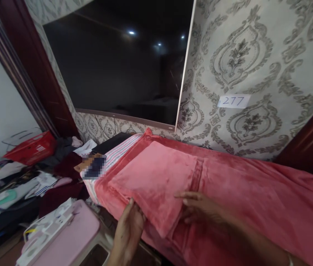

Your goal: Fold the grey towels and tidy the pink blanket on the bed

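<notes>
A folded pink plush cloth (156, 173) lies on a longer spread of pink plush fabric (250, 192). At its near left edge is my left hand (130, 227), thumb up against the border and fingers curled in by the fabric. The fingertips there are partly hidden. My right hand (197, 208) rests at the right side of the folded cloth. Its index finger stretches out over the surface, and the lower fingers sit apart and bent near the side edge. Striped fabric (125, 144) shows beyond the left end.
A large dark television (123, 62) hangs on the patterned wall, with a paper label (234, 101) beside it. To the left are a red basket (34, 147) and piled clothes (42, 184). A pink-topped stand (73, 229) holding a white object is at the lower left.
</notes>
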`<state>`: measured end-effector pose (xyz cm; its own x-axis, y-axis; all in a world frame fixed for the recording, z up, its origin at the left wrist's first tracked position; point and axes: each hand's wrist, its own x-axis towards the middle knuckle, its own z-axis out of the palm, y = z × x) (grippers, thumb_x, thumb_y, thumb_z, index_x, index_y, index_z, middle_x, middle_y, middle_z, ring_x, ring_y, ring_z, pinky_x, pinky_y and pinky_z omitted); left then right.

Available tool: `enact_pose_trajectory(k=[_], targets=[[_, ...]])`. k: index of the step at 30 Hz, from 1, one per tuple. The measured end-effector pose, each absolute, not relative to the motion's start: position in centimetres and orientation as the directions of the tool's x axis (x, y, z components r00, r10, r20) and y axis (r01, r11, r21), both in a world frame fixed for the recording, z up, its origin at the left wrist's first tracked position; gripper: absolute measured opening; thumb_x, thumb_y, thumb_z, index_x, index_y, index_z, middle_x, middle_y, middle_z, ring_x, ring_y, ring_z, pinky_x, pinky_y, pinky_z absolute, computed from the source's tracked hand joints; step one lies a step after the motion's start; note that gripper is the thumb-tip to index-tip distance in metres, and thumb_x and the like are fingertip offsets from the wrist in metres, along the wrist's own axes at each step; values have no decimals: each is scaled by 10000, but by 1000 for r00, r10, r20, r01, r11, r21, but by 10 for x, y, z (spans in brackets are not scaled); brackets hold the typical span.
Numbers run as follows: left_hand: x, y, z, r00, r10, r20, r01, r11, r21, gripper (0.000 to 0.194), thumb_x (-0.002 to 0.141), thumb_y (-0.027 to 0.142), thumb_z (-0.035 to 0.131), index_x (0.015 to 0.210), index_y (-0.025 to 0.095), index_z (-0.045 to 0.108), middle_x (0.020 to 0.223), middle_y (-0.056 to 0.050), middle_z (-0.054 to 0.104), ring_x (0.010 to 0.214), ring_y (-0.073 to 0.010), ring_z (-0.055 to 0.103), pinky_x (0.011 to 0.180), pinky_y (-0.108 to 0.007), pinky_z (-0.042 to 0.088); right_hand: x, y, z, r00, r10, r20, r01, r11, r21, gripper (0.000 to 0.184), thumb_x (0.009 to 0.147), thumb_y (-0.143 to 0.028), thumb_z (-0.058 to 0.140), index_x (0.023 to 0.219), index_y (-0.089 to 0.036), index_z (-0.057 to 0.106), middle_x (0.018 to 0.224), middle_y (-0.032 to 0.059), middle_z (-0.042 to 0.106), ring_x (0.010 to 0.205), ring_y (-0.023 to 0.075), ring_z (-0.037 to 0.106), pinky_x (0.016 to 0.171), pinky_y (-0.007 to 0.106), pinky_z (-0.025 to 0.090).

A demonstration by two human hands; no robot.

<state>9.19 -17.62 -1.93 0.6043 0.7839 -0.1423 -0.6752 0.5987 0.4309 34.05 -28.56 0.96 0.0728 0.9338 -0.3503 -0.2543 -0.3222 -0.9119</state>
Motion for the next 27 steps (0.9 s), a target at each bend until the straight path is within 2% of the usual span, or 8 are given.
enact_pose_trajectory(k=[2, 4, 7, 10, 14, 18, 23, 27], targets=[[92, -164, -6, 496, 827, -264, -722, 562, 403, 170, 907, 171, 582, 842, 184, 738, 918, -70, 793, 818, -170, 739, 1000, -329, 545, 366, -279, 3, 82, 907, -414, -113, -404, -908, 527, 716, -567, 809, 1126, -239, 756, 816, 123, 747, 677, 257, 730, 596, 336, 556], [93, -154, 2, 394, 844, -363, -740, 526, 420, 167, 890, 145, 564, 857, 177, 724, 875, -71, 787, 772, -169, 734, 960, -326, 567, 395, -257, 4, 200, 926, -320, 16, -330, -944, 439, 726, -556, 778, 1023, -234, 782, 748, 114, 732, 608, 255, 698, 562, 350, 539], [92, -142, 0, 271, 873, -406, -730, 461, 504, 155, 819, 148, 625, 949, 175, 704, 926, -75, 784, 821, -191, 742, 912, -340, 587, 434, -198, 12, 430, 903, 16, 279, -117, -953, 308, 758, -446, 705, 938, -209, 786, 763, 75, 731, 713, 258, 699, 690, 378, 573], [90, -128, -14, 209, 902, -378, -676, 413, 611, 339, 701, 264, 769, 1021, 201, 675, 980, -66, 777, 905, -247, 747, 856, -380, 604, 455, -134, 17, 490, 851, 188, 482, -85, -872, 304, 786, -326, 639, 1022, -191, 774, 989, 83, 765, 962, 268, 706, 910, 415, 560], [84, -112, -25, 164, 907, -389, -545, 412, 730, 495, 585, 406, 862, 991, 201, 667, 946, -75, 773, 900, -298, 744, 759, -398, 605, 462, -71, 12, 448, 868, 211, 581, -104, -807, 385, 810, -222, 621, 1175, -191, 738, 1273, 111, 706, 1184, 259, 653, 1059, 415, 488], [80, -105, -19, 75, 948, -310, -378, 315, 871, 556, 590, 495, 877, 1013, 190, 684, 898, -70, 764, 801, -259, 724, 623, -311, 551, 463, -30, 3, 426, 887, 180, 593, -124, -796, 386, 838, -230, 625, 1207, -181, 728, 1324, 135, 677, 1235, 269, 627, 1080, 408, 463], [76, -92, -16, 12, 963, -270, -136, 269, 953, 628, 525, 671, 861, 863, 167, 698, 544, 9, 592, 492, -175, 551, 469, -266, 429, 466, 12, -3, 402, 906, 129, 575, -141, -806, 199, 832, -290, 658, 953, -178, 770, 1005, 90, 766, 1012, 254, 686, 895, 334, 530], [76, -84, -12, -40, 994, -102, 108, 106, 988, 614, 561, 758, 789, 727, 179, 667, 446, 18, 508, 387, -160, 447, 373, -257, 300, 464, 31, -6, 390, 918, 67, 526, -162, -835, 194, 783, -359, 715, 731, -172, 704, 690, 27, 679, 678, 189, 614, 613, 272, 472]])
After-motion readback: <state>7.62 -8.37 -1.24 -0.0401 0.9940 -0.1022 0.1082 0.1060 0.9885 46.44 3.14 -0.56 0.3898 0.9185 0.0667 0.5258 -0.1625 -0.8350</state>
